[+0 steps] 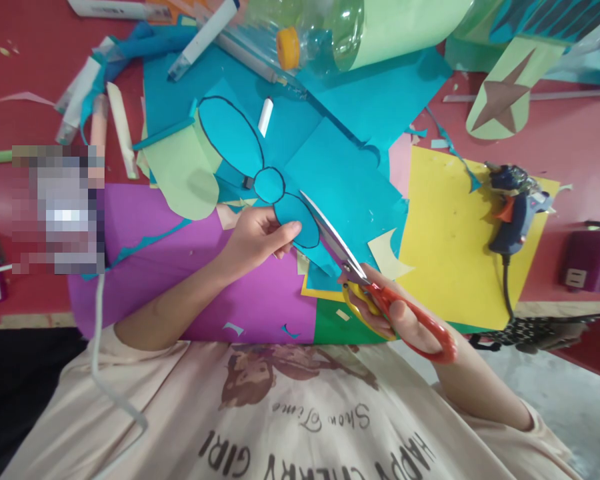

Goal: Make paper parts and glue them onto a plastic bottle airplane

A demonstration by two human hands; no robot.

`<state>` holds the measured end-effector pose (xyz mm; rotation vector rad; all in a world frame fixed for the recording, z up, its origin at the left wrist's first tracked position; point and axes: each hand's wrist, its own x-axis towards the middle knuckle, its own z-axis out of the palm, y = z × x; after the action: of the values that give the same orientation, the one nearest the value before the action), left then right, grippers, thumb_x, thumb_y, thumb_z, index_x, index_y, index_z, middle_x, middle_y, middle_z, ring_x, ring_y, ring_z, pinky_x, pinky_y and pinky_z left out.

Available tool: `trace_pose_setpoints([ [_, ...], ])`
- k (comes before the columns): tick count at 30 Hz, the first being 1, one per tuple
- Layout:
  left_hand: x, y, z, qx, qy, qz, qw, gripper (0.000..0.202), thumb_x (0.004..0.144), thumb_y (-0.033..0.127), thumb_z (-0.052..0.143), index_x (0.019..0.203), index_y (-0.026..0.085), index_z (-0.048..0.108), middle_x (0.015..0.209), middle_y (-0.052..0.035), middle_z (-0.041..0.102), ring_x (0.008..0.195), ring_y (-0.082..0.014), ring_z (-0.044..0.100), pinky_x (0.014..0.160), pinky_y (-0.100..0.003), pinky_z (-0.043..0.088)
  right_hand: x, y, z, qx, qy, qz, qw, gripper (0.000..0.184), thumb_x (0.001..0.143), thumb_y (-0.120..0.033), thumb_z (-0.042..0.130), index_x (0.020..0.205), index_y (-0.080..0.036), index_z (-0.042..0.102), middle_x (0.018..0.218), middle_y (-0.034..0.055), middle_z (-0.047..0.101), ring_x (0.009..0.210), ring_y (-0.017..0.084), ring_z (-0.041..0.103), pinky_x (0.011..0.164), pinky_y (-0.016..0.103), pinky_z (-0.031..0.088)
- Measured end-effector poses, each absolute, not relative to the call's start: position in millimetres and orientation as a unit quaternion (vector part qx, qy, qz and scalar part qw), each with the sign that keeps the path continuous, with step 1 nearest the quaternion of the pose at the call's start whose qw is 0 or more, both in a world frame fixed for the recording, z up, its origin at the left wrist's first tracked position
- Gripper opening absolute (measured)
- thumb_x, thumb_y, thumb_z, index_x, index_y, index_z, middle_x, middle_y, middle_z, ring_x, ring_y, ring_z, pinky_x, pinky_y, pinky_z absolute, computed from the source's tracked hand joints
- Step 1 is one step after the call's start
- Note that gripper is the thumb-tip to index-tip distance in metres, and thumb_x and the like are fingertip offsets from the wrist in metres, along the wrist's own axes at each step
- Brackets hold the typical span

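Between the thumb and fingers of my left hand [265, 237] is a blue paper cutout [233, 133] with black outlines: a long oval, a small circle in the middle and a shorter oval. My thumb presses on the shorter oval. My right hand [380, 303] grips scissors [337, 247] with one red and one yellow handle. Their blades point up and left, with the tips beside the shorter oval's right edge. Whether the blades touch the paper I cannot tell. Under the cutout lie blue sheets [350, 173] and a light green rounded piece [185, 173].
A glue gun [515, 220] rests on yellow paper [445, 233] at the right. Plastic bottles [340, 40] lie at the back, with markers [205, 37] to their left. Purple paper [180, 267] covers the near left. A pale cable [97, 333] hangs at the left.
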<state>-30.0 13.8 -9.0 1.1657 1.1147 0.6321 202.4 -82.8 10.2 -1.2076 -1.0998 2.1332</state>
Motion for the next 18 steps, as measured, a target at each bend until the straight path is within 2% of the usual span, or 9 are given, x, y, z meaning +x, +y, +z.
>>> trace_pose_setpoints([
  [9, -30.2, 14.2, -9.4, 0.506, 0.490, 0.283, 0.651, 0.027, 0.073, 0.028, 0.060, 0.049, 0.019, 0.051, 0.043, 0.0028, 0.053, 0.039, -0.0073, 0.048, 0.039, -0.020, 0.039, 205.6, -81.6, 7.7, -0.419, -0.389, 0.790, 0.221, 0.065, 0.078, -0.075, 0.052, 0.122, -0.028, 0.055, 0.080, -0.0019, 0.041, 0.052, 0.006, 0.025, 0.037, 0.020, 0.019],
  [18, -29.3, 14.0, -8.1, 0.489, 0.505, 0.274, 0.656, 0.026, 0.072, 0.026, 0.061, 0.049, 0.019, 0.051, 0.043, 0.0027, 0.052, 0.039, -0.0073, 0.047, 0.040, -0.020, 0.037, 208.3, -83.1, 7.5, -0.433, -0.381, 0.793, 0.196, 0.072, 0.074, -0.080, 0.050, 0.120, -0.024, 0.053, 0.082, -0.0007, 0.043, 0.053, 0.006, 0.024, 0.036, 0.020, 0.018],
])
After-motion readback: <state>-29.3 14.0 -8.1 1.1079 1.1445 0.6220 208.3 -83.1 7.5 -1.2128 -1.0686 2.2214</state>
